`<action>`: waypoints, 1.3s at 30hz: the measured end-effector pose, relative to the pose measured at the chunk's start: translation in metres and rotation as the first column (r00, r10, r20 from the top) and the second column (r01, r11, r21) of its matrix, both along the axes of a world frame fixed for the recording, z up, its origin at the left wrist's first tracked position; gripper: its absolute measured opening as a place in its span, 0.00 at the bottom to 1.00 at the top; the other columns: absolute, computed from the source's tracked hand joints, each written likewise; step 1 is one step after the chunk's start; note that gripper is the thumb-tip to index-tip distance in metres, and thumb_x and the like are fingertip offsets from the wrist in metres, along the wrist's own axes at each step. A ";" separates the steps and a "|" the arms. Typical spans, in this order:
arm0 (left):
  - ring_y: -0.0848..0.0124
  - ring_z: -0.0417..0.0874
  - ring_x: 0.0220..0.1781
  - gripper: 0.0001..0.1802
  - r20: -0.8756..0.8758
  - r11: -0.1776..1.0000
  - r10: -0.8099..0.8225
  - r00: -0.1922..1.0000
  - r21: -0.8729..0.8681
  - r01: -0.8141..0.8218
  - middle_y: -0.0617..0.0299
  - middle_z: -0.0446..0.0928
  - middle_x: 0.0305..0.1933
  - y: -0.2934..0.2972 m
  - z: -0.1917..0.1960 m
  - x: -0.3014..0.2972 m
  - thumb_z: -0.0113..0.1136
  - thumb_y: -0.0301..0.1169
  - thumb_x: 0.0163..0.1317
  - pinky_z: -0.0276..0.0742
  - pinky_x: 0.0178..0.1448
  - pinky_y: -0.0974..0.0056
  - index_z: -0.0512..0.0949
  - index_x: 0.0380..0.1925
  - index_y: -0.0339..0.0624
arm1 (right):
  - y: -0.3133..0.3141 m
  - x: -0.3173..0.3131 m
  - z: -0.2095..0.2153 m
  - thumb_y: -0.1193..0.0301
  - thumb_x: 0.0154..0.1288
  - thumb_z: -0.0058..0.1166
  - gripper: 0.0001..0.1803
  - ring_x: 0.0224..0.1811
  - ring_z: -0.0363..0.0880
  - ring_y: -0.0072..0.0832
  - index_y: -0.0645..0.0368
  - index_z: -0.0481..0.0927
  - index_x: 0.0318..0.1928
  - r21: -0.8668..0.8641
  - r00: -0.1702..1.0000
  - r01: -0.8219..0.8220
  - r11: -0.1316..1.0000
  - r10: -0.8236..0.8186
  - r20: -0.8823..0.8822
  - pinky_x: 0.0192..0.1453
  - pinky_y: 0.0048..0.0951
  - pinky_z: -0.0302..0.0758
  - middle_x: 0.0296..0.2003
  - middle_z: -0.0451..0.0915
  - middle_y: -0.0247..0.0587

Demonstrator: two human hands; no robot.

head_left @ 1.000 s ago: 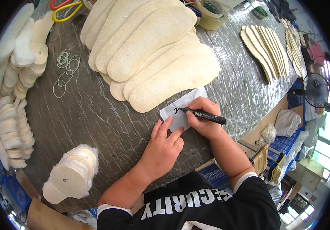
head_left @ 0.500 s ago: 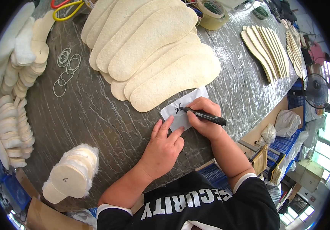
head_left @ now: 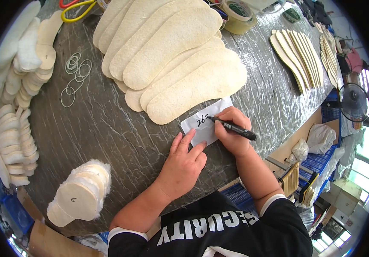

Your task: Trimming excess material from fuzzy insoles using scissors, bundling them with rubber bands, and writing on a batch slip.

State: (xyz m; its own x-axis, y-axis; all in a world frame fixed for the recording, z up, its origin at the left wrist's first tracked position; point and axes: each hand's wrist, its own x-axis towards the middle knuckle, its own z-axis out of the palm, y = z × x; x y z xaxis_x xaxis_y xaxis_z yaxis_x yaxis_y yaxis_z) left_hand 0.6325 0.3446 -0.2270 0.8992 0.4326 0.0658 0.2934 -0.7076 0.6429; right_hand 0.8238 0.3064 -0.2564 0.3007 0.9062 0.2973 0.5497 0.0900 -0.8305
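My right hand (head_left: 233,130) is closed round a black marker pen (head_left: 241,130), its tip on a small white slip of paper (head_left: 206,133). Dark handwritten marks show on the slip's upper part. My left hand (head_left: 183,158) lies with fingers stretched out, the fingertips resting on the slip's lower left edge. Just beyond the paper a fanned stack of cream insoles (head_left: 193,92) covers the middle of the table. A second pile, with fluffy white edges, forms a bundle of insoles (head_left: 75,199) left of my left forearm.
Loose pale elastic bands (head_left: 78,73) lie left of the stack. Yellow-handled scissors (head_left: 78,18) and tape rolls (head_left: 238,19) sit at the far side. More insoles (head_left: 15,141) line the left edge, and another row (head_left: 298,60) stands at the right. Blue crates (head_left: 317,160) stand beyond the right table edge.
My right hand and the marker have shifted slightly to the right along the slip, and more dark marks show on it. My left hand stays on the paper.
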 end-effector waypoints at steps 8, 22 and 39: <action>0.50 0.62 0.65 0.03 0.007 1.000 0.002 1.000 0.007 -0.002 0.56 0.73 0.52 0.000 0.001 0.000 0.51 0.24 0.52 0.55 0.67 0.43 0.73 0.27 0.38 | 0.000 0.001 -0.002 0.83 0.44 0.59 0.08 0.25 0.77 0.31 0.63 0.73 0.26 0.011 0.999 0.035 0.999 -0.035 -0.016 0.30 0.25 0.73 0.24 0.77 0.42; 0.51 0.62 0.65 0.03 -0.005 1.000 0.001 1.000 0.013 -0.001 0.57 0.74 0.52 0.001 0.000 0.000 0.52 0.24 0.51 0.55 0.67 0.44 0.74 0.26 0.38 | -0.010 0.005 0.012 0.82 0.44 0.57 0.07 0.26 0.78 0.30 0.62 0.72 0.25 -0.003 0.973 -0.185 0.983 0.183 -0.139 0.29 0.24 0.72 0.25 0.79 0.45; 0.51 0.63 0.65 0.03 0.003 1.000 0.003 1.000 -0.005 -0.003 0.56 0.74 0.52 0.002 0.001 0.000 0.52 0.23 0.50 0.55 0.67 0.44 0.74 0.26 0.37 | -0.010 0.003 0.006 0.80 0.40 0.59 0.10 0.23 0.76 0.35 0.59 0.70 0.22 -0.042 0.983 -0.178 0.983 0.176 -0.059 0.27 0.30 0.72 0.22 0.77 0.41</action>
